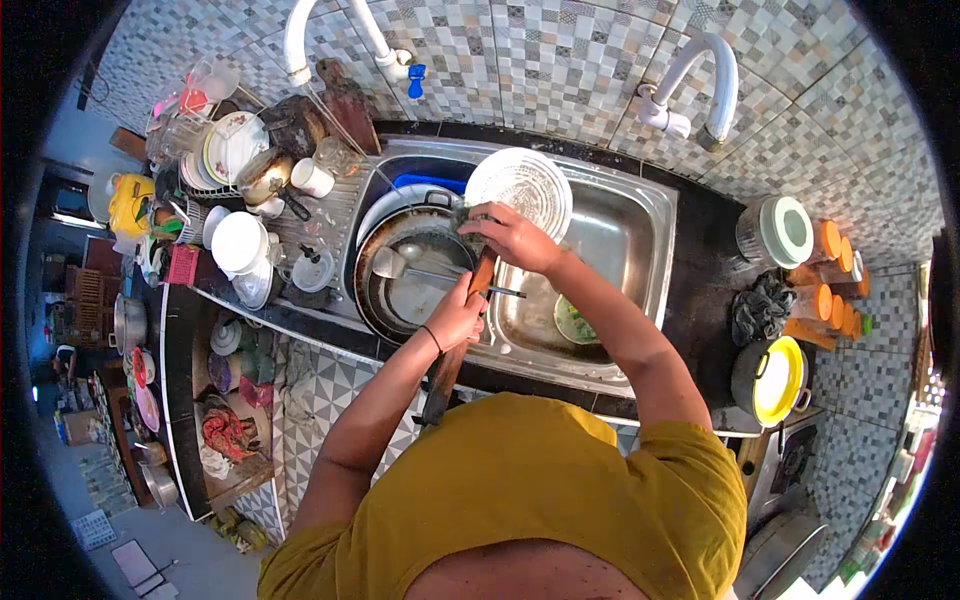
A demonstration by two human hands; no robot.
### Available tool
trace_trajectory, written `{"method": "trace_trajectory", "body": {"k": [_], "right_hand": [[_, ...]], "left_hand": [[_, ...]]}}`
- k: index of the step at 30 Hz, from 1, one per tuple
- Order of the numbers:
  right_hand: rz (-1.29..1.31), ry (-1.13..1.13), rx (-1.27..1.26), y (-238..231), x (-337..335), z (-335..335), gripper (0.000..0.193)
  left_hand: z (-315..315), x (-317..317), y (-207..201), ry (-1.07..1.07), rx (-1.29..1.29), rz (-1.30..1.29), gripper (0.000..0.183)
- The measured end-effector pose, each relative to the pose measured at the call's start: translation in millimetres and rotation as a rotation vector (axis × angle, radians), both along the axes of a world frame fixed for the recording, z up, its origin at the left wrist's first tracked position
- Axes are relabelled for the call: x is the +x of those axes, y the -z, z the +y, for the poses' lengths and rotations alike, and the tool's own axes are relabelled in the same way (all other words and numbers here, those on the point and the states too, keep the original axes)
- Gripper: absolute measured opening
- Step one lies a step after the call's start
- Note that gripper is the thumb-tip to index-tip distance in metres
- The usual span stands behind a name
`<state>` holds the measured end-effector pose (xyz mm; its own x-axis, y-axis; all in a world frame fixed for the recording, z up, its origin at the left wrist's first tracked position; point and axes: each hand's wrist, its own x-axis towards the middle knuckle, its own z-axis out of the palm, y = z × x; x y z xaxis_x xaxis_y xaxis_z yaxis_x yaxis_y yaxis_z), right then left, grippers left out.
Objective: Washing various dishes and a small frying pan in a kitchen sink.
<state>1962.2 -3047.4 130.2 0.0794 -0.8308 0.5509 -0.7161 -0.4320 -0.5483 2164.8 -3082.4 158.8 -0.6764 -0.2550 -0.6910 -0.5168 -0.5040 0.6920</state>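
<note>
My left hand [455, 320] is closed round a long, dark wooden utensil [446, 375], flat like a paddle, slanting over the divider between two sink basins. Its lower end points toward my body. At its upper end, my right hand [515, 238] is closed on a dark greenish scouring pad [472, 220] pressed against the wood. My right fingers partly hide the pad. Beneath my hands, the left basin holds a large blackened pan [370, 300] with a ladle [390, 263] lying in it. Just behind my right hand is a white ridged colander [520, 185].
Thin water falls from the left white faucet [297, 50]; another faucet [720, 90] is at right. A green-tinged bowl [575, 322] sits in the right basin [625, 240]. Stacked dishes [235, 150] crowd the left drainboard. A pot with a yellow interior [778, 380] stands at right.
</note>
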Motion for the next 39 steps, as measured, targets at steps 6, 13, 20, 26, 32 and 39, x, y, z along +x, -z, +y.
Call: {"method": "trace_trajectory", "body": {"k": [6, 13, 20, 26, 32, 39], "right_hand": [[0.133, 0.623, -0.042, 20.5, -58.8, 14.4, 0.034], [-0.271, 0.493, 0.137, 24.2, 12.1, 41.1, 0.038], [-0.144, 0.896, -0.115, 27.6, -44.2, 21.0, 0.045], [-0.143, 0.061, 0.006, 0.7, 4.0, 15.7, 0.039], [0.099, 0.447, -0.131, 13.1, -35.3, -5.4, 0.042], [-0.076, 0.849, -0.054, 44.6, -34.7, 24.8, 0.044]], "left_hand": [[-3.2, 12.9, -1.1, -0.019, 0.022, 0.092, 0.055], [-0.7, 12.3, -1.0, -0.06, 0.018, 0.099, 0.055], [13.7, 9.2, 5.0, 0.053, 0.061, 0.104, 0.056], [9.7, 10.6, 1.0, 0.054, 0.1, 0.065, 0.048], [20.6, 12.0, 0.6, 0.154, 0.004, 0.091, 0.044], [7.4, 15.7, 6.8, -0.039, 0.011, 0.132, 0.04]]}}
